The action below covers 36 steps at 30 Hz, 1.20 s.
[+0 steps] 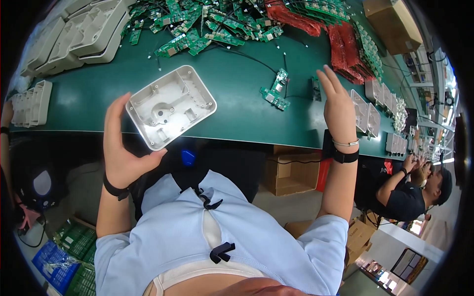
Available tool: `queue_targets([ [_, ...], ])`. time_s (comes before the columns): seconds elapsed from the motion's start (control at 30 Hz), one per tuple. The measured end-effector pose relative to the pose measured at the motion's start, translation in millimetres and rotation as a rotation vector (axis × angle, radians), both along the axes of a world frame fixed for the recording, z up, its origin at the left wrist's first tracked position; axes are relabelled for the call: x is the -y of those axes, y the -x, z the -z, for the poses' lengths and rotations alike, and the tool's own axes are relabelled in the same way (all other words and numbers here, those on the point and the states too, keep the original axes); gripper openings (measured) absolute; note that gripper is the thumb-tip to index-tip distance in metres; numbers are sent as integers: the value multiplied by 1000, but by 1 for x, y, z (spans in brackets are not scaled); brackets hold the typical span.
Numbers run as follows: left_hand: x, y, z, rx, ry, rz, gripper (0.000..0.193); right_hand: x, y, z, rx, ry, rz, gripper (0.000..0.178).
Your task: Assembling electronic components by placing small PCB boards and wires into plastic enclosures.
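Note:
A white plastic housing (pixel 170 109), an open shallow shell with posts and ribs inside, is tilted at the near edge of the table. My left hand (pixel 123 153) grips its left end, with the thumb at the near corner and the fingers along the far side. My right hand (pixel 339 106) is over the table to the right, fingers stretched out, its thumb hidden. Beside those fingertips is a small dark green circuit board (pixel 316 89); I cannot tell whether they touch. Between the hands lie green circuit boards (pixel 276 93) with a black cable.
Many green circuit boards (pixel 197 27) are heaped at the back of the green table (pixel 232 123). Red bubble wrap (pixel 343 54) lies back right. White housings are stacked at the far left (pixel 84 37) and right (pixel 368 113). A co-worker (pixel 414 192) sits to the right.

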<state>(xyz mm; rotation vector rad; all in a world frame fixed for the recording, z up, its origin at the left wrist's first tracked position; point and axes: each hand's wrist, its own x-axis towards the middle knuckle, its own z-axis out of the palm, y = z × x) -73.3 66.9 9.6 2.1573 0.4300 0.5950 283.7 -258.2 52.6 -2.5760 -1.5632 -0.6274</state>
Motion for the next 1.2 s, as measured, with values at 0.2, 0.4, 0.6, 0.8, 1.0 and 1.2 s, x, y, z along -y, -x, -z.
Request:
queue_targets([
  [0.2,2,-2,2,1,-33,13,111,-1,18,8,-688,-134,254,30],
  [0.4,5,-4,4,4,-34,18,112,-26,15,21,-1254,-95,257,19],
  [0.6,9,-3,4,-14,-15,19,112,-39,28,18,-1002,-543,147,19],
  [0.8,11,-3,2,-16,-29,21,113,-47,35,27,-461,-567,46,27],
  [1.0,12,-2,2,-14,-17,18,113,-54,37,7,-610,-639,144,26],
  [1.2,14,-2,2,-13,-16,47,112,-56,17,20,-1786,-1012,71,18],
])
